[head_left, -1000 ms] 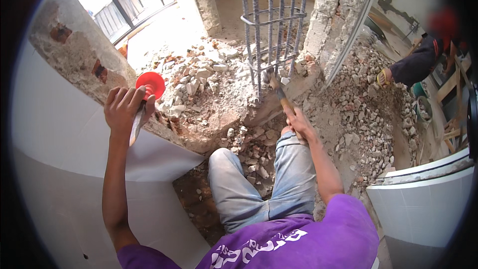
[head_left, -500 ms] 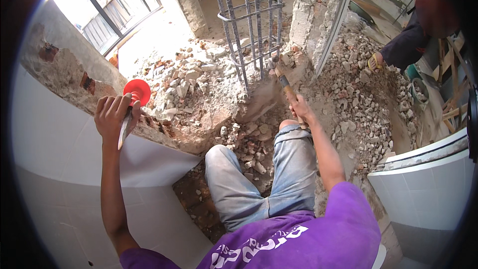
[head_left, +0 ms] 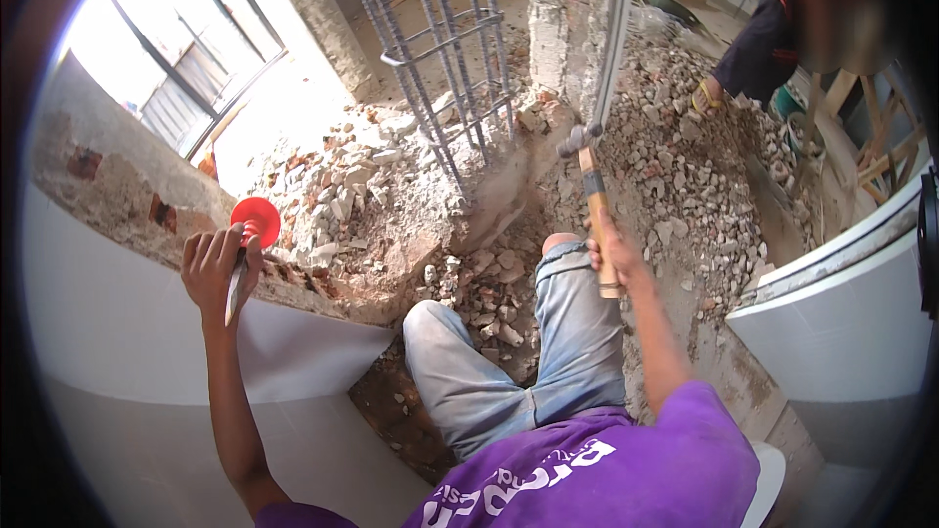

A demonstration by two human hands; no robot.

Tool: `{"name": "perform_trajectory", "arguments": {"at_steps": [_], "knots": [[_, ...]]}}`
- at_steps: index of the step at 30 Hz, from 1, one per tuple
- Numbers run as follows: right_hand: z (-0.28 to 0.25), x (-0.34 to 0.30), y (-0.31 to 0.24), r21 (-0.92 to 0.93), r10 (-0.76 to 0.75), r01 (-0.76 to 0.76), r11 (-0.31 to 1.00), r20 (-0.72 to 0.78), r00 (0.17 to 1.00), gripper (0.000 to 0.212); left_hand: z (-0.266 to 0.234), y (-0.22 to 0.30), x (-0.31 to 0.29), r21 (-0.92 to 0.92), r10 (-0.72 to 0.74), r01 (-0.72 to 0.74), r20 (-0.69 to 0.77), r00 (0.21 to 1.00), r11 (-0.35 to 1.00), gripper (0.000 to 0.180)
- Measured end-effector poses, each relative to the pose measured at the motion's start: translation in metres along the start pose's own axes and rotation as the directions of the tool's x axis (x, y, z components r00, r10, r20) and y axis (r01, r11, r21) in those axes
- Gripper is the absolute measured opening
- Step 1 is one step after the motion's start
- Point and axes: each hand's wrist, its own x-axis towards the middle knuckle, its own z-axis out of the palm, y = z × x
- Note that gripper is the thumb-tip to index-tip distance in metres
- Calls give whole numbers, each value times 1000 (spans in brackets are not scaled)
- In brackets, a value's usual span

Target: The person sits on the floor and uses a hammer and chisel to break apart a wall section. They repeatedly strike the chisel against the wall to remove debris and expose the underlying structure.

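My left hand is closed around a chisel with a round red guard, at the broken top edge of the low wall on the left. The guard sits beyond my fingers, and the chisel's grey metal end points back toward my forearm. My fist hides the middle of the tool. My right hand grips a hammer by its wooden handle, above my right knee. The metal hammer head points away from me, over the rubble, apart from the chisel.
Upright steel reinforcing bars stand ahead, beside a broken concrete column. Rubble covers much of the floor. A low tiled wall runs along the left. Another person's leg stands at the far right near timber pieces.
The hammer has swung up and right, away from the foot of the steel bars. My left hand still holds the chisel near the same spot on the wall. The view has shifted slightly.
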Motion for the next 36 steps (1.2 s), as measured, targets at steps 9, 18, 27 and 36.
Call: {"name": "perform_trajectory", "arguments": {"at_steps": [9,18,27,36], "knots": [[86,-15,45,347,-345,328,879,-13,938,21,-4,3,1,-33,-11,12,24,1000,999,12],[115,11,49,428,-574,472,771,145,806,20,-3,3,5,-8,-2,2,17,1000,1000,12],[130,26,32,430,-626,504,749,208,752,12,-1,2,0,-12,-6,6,24,1000,1000,17],[118,38,101,67,-522,532,844,336,784,18,-1,5,-2,-13,-62,63,11,998,998,15]]}}
